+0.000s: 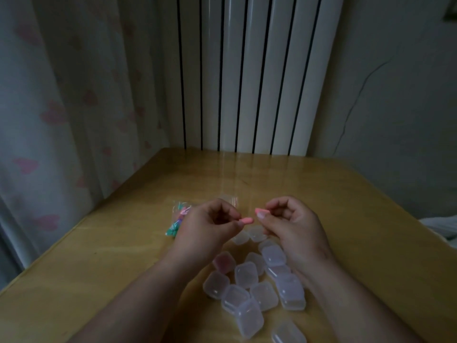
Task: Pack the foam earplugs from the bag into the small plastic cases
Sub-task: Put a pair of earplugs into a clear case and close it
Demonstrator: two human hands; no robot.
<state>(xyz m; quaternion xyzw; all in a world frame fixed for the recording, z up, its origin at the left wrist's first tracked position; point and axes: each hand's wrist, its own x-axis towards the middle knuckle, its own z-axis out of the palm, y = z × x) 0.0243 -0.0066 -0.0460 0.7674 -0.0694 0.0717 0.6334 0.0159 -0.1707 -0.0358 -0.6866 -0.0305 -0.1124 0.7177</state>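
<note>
The packing looks barely begun. Of the clear cases (247,274) clustered on the table (99,243), only one pink-tinted case (224,262) may hold plugs, though that is hard to tell. The bag (179,220) beside the left hand (210,226) holds many pink and green pieces. That hand pinches one pink earplug (246,221) at its fingertips, and the right hand (289,224) pinches a second earplug (261,211). Both are small, rounded, soft-looking plugs held above the cases, near each other but apart.

Bag (176,219) half behind left hand (207,226) — contents blurred, nearest case (288,334) cropped (bottom edge)
</note>
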